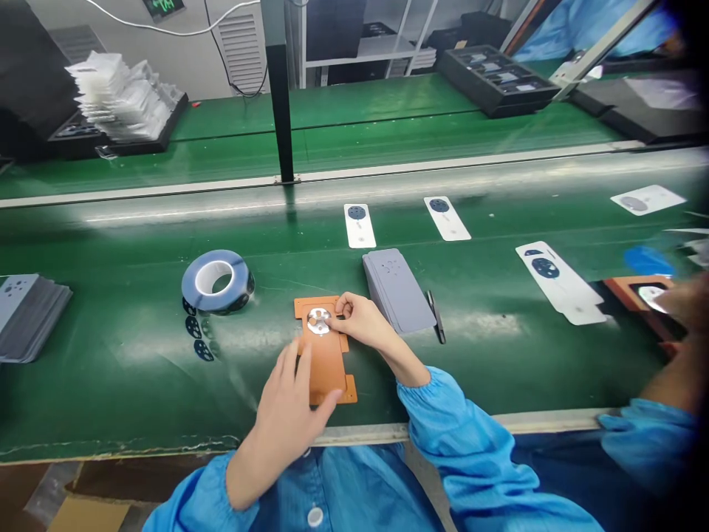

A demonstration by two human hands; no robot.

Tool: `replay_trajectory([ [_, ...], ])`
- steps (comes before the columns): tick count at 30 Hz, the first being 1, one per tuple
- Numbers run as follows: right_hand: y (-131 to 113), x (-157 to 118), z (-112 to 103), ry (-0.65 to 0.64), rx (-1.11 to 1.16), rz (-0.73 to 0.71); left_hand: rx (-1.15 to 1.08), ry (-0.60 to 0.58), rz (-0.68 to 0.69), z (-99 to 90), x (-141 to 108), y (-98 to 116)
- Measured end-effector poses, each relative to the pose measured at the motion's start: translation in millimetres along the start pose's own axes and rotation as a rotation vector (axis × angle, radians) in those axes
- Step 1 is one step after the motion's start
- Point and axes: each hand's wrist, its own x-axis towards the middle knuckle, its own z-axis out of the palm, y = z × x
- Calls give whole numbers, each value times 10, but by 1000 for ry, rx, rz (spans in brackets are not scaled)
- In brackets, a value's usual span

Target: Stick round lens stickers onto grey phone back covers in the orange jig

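An orange plate-like fixture (326, 362) lies on the green mat in front of me, with a round silver piece (319, 321) near its top. My left hand (291, 391) rests over the fixture's lower left side, fingers spread, holding nothing. The fingertips of my right hand (357, 319) are pinched together at the right edge of the silver piece; whatever they may hold is too small to make out. Left of the fixture is a blue tape roll (193, 281) with dark round stickers (201, 349) on its loose strip. A stack of grey panels (402, 292) sits to the right.
Black tweezers (436, 318) lie beside the grey stack. White cards (360, 226) with dark circles are spread behind and to the right. Another grey stack (33, 318) stands far left. A co-worker's hand (687, 303) is at the right edge, over another orange fixture (631, 285).
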Motion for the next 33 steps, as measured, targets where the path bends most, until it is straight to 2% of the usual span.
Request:
replay_trajectory([
  [3, 14, -3, 19, 9, 6, -5, 66, -28, -89, 269, 133, -66],
  [5, 33, -5, 29, 24, 13, -13, 81, -37, -94, 355, 218, -124],
  [14, 98, -57, 26, 21, 266, -3, 131, 45, -17, 352, 252, -243],
  [17, 135, -98, 54, -7, 345, 26, 116, 46, -5, 372, 267, -268],
  [20, 96, -197, 17, -15, 327, -5, 42, 16, -30, 340, 315, -316],
  [23, 18, -260, -229, 12, 236, -87, -73, -25, -78, 279, 392, -418],
  [27, 20, -84, -874, 253, -127, -249, -178, 2, -123, 196, 410, -588],
  [28, 53, 4, -1043, 268, -238, -275, -194, 41, -117, 168, 380, -622],
  [30, 150, 193, -1325, 245, -400, -240, -221, 174, -67, 84, 277, -672],
  [33, 328, 408, -1540, 109, -466, -125, -216, 425, 37, -124, 39, -695],
])
